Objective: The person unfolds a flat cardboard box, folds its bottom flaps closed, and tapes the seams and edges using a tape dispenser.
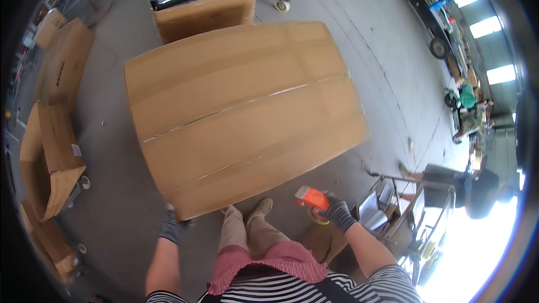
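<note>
A large brown cardboard box (252,106) takes up the middle of the view, its top flaps meeting along a seam that runs across it. My left hand (170,225), in a grey glove, grips the box's near left corner; some of its fingers are hidden by the box. Off the near right side of the box, my right hand (338,214), also gloved, is closed around an orange tape dispenser (315,197). A yellowish tape roll shows on the dispenser's underside. The dispenser is apart from the box.
Beyond the box stands an open carton (208,18) of black wrapped rolls. Open cardboard boxes (59,140) on casters line the left. A metal-framed cart (393,205) is close on my right, with a person (449,185) beyond it. Wheeled carts (429,19) stand at far right.
</note>
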### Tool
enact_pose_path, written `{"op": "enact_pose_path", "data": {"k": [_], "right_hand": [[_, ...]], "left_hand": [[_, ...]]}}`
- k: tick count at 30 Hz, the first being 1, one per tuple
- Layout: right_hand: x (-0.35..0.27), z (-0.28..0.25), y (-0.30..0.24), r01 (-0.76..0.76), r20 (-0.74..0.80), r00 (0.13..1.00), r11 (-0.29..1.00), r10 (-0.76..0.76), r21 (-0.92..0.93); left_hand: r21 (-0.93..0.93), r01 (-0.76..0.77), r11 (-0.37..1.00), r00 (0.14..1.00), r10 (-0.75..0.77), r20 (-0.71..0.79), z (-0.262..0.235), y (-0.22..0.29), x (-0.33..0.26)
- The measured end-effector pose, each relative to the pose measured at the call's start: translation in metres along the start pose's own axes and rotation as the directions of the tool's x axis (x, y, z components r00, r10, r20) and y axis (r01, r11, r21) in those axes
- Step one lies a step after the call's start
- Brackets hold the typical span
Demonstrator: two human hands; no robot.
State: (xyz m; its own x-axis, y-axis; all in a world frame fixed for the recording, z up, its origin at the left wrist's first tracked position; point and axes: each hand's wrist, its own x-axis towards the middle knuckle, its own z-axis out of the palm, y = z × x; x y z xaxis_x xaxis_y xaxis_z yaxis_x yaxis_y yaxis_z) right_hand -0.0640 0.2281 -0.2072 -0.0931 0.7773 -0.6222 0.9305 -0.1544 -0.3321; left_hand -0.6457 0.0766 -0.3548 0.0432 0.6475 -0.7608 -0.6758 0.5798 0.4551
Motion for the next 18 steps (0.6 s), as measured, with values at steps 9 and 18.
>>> {"op": "enact_pose_path", "data": {"k": [9,18], "right_hand": [[-0.055,-0.049,-0.003,0.296,-0.358,0.93,0.741,-0.08,0.603],[-0.081,-0.067,-0.023,0.506,-0.628,0.751,0.79,-0.204,0.348]], "left_hand": [[0.561,0.664,0.494,0.686,-0.702,-0.193,0.227,-0.089,0.005],[0.555,0.186,0.811,0.721,-0.496,0.484,0.426,-0.02,0.014]]}}
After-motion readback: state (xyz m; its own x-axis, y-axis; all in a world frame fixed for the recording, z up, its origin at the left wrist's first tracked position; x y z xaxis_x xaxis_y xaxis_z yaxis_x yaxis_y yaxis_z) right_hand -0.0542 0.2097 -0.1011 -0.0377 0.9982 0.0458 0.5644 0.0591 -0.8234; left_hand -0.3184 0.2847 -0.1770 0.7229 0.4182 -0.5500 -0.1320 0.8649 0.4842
